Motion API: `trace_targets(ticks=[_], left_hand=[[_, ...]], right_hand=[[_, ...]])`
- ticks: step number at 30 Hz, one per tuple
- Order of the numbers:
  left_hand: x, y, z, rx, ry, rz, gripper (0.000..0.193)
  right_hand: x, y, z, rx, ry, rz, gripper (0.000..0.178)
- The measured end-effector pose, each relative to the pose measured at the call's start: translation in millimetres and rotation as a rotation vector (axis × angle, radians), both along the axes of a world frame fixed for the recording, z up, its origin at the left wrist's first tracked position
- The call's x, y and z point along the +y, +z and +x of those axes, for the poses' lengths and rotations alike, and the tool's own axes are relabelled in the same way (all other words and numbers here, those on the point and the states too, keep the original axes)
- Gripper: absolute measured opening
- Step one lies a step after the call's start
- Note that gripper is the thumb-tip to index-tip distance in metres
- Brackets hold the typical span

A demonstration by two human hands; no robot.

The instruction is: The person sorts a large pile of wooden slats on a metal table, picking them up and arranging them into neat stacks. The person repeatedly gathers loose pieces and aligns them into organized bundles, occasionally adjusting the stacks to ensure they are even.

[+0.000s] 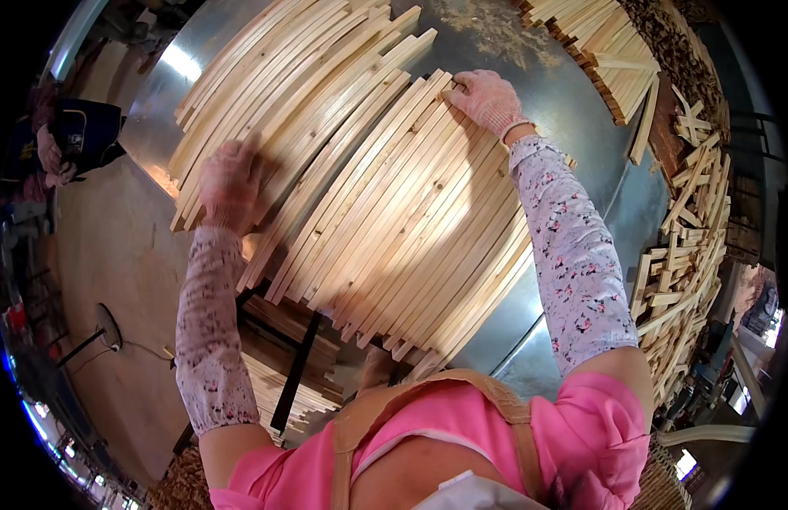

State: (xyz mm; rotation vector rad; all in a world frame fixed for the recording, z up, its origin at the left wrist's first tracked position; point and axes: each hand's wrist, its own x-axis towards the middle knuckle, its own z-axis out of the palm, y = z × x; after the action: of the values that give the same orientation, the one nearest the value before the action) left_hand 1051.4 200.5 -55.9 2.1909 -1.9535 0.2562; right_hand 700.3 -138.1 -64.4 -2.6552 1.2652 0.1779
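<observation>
Long pale wooden strips (411, 212) lie side by side on a metal tabletop, running from near left to far right. A second group of strips (283, 110) lies to their left, with a narrow gap and a few separate strips between the groups. My right hand (487, 98), in a pale pink knit glove, has its fingers curled over the far end of a strip in the nearer group. My left hand (230, 183), gloved too, is over the near ends of the left group. Motion blurs its fingers, so its grip is unclear.
The metal table (572, 140) shows bare at right, with sawdust (496, 25) at its far side. More stacked strips (611, 51) lie at far right, above a loose heap of short offcuts (687, 263). A black table leg (296, 374) stands below the near edge.
</observation>
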Motion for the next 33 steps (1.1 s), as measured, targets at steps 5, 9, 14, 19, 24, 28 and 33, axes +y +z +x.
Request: trace_targets(ticks=[5, 9, 14, 19, 24, 28, 33], left_hand=[[7, -33, -33, 0.025, 0.044, -0.139, 0.048], [49, -29, -156, 0.251, -0.137, -0.099, 0.06], [62, -19, -167, 0.213, 0.165, 0.114, 0.055], [-9, 54, -180, 0.257, 0.098, 0.097, 0.049], [-80, 124, -118, -0.12, -0.323, -0.325, 0.037], [-31, 80, -76, -0.134, -0.081, 0.298, 0.033], [-3, 33, -38, -0.381, 0.224, 0.747, 0.044]], right_hand=[[-3, 5, 0, -0.045, -0.063, 0.156, 0.059], [-10, 8, 1, -0.058, -0.002, 0.171, 0.057], [13, 19, 3, -0.619, -0.114, 0.173, 0.064], [114, 114, 65, -0.895, -0.247, 0.751, 0.085], [96, 107, 83, -0.613, 0.484, 0.587, 0.042], [141, 152, 67, -0.228, 0.495, 0.17, 0.047], [151, 63, -136, -0.544, -0.055, -0.127, 0.073]])
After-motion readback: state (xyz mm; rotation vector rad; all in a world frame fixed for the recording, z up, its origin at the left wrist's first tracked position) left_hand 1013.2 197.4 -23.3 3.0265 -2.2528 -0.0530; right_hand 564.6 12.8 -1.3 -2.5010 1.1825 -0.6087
